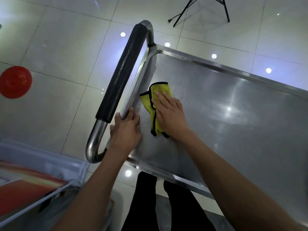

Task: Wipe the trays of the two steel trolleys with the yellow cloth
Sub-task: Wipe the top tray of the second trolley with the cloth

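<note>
Head view, looking down. Steel trolley's top tray (225,114) fills the right half, its raised rim running diagonally; surface shiny with light reflections. Yellow cloth (155,105), black-edged and folded, lies on the tray near the handle-end rim. Right hand (168,112) rests flat on the cloth, fingers straight and together, palm pressing down; grip not closed, nothing pinched. Left hand (125,130) is at the tray's end rim, just beside the cloth: fingers curled round the steel rim bar, thumb on the outer side, so its grip is closed on the rim. Trolley handle (123,75), a steel loop with a black foam sleeve, sits just outside that rim. Pale glossy floor tiles (66,47) around. Red round object (15,81) on the floor at left. Black tripod legs (200,9) at top. Blurred red-and-white item (33,180) at lower left, identity unclear. Person's dark trouser legs (166,205) show below the tray.
</note>
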